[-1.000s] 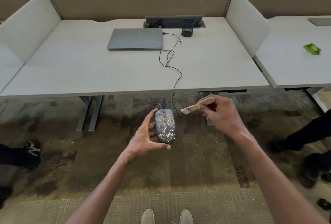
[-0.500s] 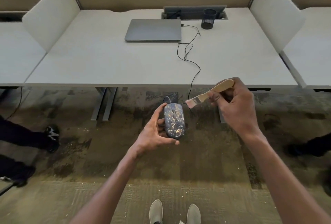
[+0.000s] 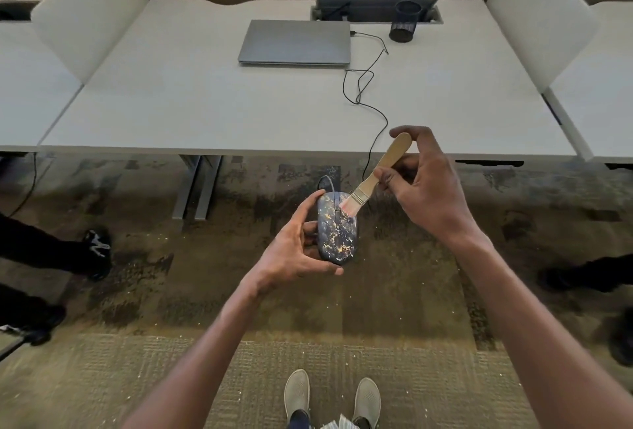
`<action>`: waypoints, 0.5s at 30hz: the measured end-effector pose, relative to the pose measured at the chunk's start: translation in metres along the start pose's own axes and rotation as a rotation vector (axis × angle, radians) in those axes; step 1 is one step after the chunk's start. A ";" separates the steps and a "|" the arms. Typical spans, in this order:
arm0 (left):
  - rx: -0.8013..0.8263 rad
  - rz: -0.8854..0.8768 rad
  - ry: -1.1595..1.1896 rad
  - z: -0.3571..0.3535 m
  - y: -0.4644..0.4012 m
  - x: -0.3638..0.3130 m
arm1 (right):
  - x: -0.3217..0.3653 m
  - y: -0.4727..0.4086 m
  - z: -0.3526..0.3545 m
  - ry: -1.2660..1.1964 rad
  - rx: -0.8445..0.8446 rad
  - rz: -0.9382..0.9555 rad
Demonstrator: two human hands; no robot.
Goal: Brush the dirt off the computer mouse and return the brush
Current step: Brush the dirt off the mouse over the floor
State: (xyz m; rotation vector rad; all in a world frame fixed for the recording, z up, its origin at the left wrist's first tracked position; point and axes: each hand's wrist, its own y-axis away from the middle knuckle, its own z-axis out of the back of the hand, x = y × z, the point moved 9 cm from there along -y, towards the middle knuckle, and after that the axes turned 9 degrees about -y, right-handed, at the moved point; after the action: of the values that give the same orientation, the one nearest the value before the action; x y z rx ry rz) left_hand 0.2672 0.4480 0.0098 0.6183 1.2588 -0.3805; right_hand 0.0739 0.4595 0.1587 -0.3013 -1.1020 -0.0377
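Observation:
A dark wired computer mouse [image 3: 337, 235], speckled with yellowish dirt, is held over the carpet in front of the desk. My left hand [image 3: 296, 252] grips it from its left side and underneath. My right hand [image 3: 426, 188] pinches the wooden handle of a small paintbrush [image 3: 375, 171]. The brush slants down to the left and its bristles touch the mouse's front right part. The mouse's black cable [image 3: 368, 99] runs up over the desk edge to the laptop.
A closed grey laptop [image 3: 296, 42] and a black mesh pen cup [image 3: 406, 21] sit at the back of the white desk [image 3: 191, 110]. Panels flank the desk. Other people's dark shoes [image 3: 97, 250] stand left and right on the crumb-strewn carpet. My own shoes [image 3: 298, 394] show below.
The view has tilted down and closer to the desk. My right hand has brought the brush down and left, so its bristles now rest on the mouse instead of hovering beside it.

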 end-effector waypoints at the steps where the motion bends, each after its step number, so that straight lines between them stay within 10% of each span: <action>1: 0.007 -0.003 0.005 -0.001 0.000 0.000 | -0.002 0.000 -0.001 0.013 0.003 -0.005; 15: 0.053 0.002 -0.005 -0.004 -0.006 0.004 | -0.004 -0.013 0.004 0.048 -0.071 -0.014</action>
State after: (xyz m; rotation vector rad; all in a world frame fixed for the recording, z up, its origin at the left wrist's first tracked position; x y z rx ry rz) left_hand 0.2614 0.4463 0.0036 0.6634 1.2467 -0.4139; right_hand 0.0664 0.4478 0.1601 -0.3549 -1.0565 -0.0962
